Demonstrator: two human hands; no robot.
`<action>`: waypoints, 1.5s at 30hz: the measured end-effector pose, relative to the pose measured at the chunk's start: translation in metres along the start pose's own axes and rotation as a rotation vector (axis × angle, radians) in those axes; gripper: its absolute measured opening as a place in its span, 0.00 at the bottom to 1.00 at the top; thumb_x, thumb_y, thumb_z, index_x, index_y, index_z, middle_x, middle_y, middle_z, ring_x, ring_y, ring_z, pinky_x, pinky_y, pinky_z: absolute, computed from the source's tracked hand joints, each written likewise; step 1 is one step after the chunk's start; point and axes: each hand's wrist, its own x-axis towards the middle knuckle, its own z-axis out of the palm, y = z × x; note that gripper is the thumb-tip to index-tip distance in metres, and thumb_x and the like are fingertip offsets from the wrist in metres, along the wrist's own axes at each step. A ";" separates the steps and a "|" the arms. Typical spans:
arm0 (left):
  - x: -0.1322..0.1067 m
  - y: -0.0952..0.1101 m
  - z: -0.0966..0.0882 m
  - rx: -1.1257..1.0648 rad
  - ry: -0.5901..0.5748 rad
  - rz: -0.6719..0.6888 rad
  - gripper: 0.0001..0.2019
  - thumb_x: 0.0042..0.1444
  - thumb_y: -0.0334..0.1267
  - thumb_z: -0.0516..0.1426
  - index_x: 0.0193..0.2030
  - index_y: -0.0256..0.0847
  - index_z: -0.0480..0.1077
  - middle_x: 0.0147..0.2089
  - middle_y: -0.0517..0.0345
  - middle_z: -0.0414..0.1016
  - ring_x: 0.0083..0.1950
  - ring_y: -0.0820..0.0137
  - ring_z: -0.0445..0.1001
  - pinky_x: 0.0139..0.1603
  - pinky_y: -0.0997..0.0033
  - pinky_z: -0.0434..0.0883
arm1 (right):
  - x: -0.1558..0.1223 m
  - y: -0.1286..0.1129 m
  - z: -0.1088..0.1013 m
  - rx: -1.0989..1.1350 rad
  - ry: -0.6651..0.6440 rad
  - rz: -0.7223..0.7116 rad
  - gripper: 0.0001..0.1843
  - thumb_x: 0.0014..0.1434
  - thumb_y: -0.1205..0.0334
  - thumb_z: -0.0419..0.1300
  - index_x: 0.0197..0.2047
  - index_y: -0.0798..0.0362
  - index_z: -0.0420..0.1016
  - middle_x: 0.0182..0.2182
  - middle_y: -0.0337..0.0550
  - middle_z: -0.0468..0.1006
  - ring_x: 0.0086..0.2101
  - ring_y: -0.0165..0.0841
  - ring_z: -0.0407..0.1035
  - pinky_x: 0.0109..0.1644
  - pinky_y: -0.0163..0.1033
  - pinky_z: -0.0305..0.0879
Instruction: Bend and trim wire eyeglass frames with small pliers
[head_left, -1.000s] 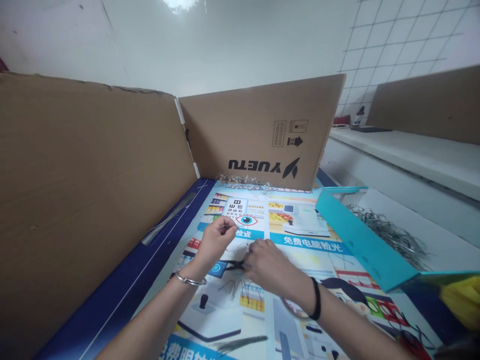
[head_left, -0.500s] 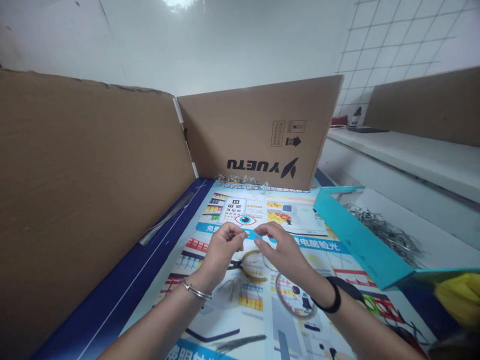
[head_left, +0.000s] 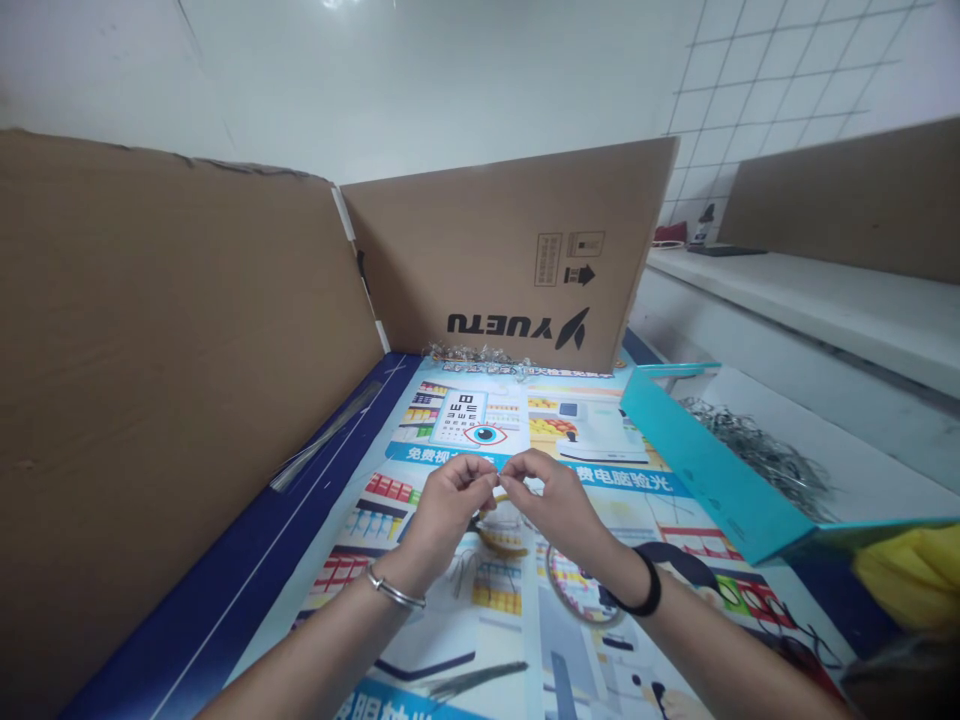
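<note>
My left hand (head_left: 444, 510) and my right hand (head_left: 551, 502) are raised a little above the printed poster (head_left: 525, 620) and meet fingertip to fingertip. Both pinch a tiny thin piece between thumb and forefinger; it is too small to name. Under the hands lie pliers with yellow handles (head_left: 501, 538) and a thin wire ring (head_left: 581, 585) on the poster. A metal bangle is on my left wrist and a black band on my right.
Cardboard walls stand at the left (head_left: 172, 380) and at the back (head_left: 510, 270). A teal box (head_left: 712, 470) with a heap of thin metal wires (head_left: 765, 455) stands at the right. Small clear parts (head_left: 472, 355) lie along the back wall. Something yellow (head_left: 911, 580) sits at far right.
My right hand has lifted off the poster near the pliers and come up to meet my left hand. Both hands now pinch together in front of me.
</note>
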 end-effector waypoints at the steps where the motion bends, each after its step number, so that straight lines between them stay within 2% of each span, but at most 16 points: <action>1: 0.000 0.000 0.000 0.003 -0.004 -0.004 0.05 0.48 0.35 0.59 0.30 0.36 0.68 0.24 0.63 0.66 0.25 0.79 0.64 0.28 0.79 0.60 | 0.000 0.000 0.000 -0.005 0.000 -0.008 0.04 0.51 0.67 0.55 0.26 0.52 0.68 0.27 0.38 0.72 0.29 0.29 0.66 0.35 0.34 0.61; 9: 0.002 0.000 -0.003 0.056 -0.027 0.006 0.05 0.48 0.36 0.59 0.29 0.36 0.69 0.25 0.62 0.67 0.26 0.79 0.64 0.28 0.78 0.61 | -0.001 0.005 0.001 0.013 -0.024 0.030 0.04 0.51 0.65 0.55 0.26 0.52 0.68 0.27 0.38 0.73 0.29 0.29 0.66 0.35 0.34 0.61; 14: 0.003 -0.001 -0.004 0.236 0.009 0.080 0.04 0.48 0.35 0.58 0.29 0.36 0.70 0.26 0.61 0.69 0.26 0.78 0.63 0.27 0.78 0.61 | 0.000 0.006 0.001 0.107 -0.057 0.102 0.06 0.51 0.62 0.55 0.25 0.53 0.68 0.25 0.38 0.72 0.28 0.29 0.65 0.33 0.34 0.61; 20: 0.001 -0.002 -0.004 0.411 0.013 0.170 0.04 0.49 0.32 0.55 0.29 0.37 0.71 0.29 0.57 0.73 0.28 0.75 0.68 0.28 0.77 0.65 | 0.002 0.004 0.001 0.133 -0.085 0.164 0.06 0.48 0.62 0.55 0.22 0.53 0.67 0.21 0.36 0.70 0.25 0.28 0.63 0.30 0.33 0.58; 27: 0.001 -0.005 -0.005 0.391 0.015 0.174 0.07 0.48 0.35 0.58 0.36 0.39 0.68 0.32 0.58 0.73 0.29 0.74 0.72 0.29 0.76 0.68 | 0.003 0.007 0.000 0.162 -0.123 0.204 0.06 0.46 0.63 0.53 0.21 0.53 0.66 0.19 0.35 0.67 0.22 0.26 0.58 0.25 0.31 0.54; 35: 0.000 -0.001 -0.007 0.385 -0.077 0.179 0.05 0.51 0.37 0.56 0.34 0.40 0.66 0.31 0.60 0.72 0.31 0.73 0.72 0.31 0.75 0.69 | 0.005 0.015 -0.002 0.153 -0.187 0.173 0.05 0.46 0.65 0.54 0.22 0.54 0.69 0.18 0.34 0.67 0.21 0.25 0.58 0.25 0.31 0.54; 38: 0.002 0.002 -0.010 0.460 -0.116 0.200 0.04 0.53 0.38 0.54 0.34 0.40 0.66 0.29 0.60 0.72 0.31 0.73 0.72 0.31 0.75 0.68 | 0.005 0.014 -0.003 0.210 -0.201 0.225 0.06 0.47 0.62 0.54 0.23 0.54 0.68 0.19 0.34 0.67 0.21 0.25 0.57 0.24 0.31 0.53; 45: 0.006 0.000 -0.017 0.640 -0.114 0.254 0.06 0.53 0.35 0.53 0.33 0.40 0.71 0.29 0.59 0.74 0.30 0.72 0.70 0.31 0.75 0.65 | 0.004 0.016 0.000 0.331 -0.218 0.324 0.06 0.48 0.59 0.54 0.25 0.53 0.67 0.19 0.33 0.64 0.18 0.24 0.54 0.21 0.30 0.51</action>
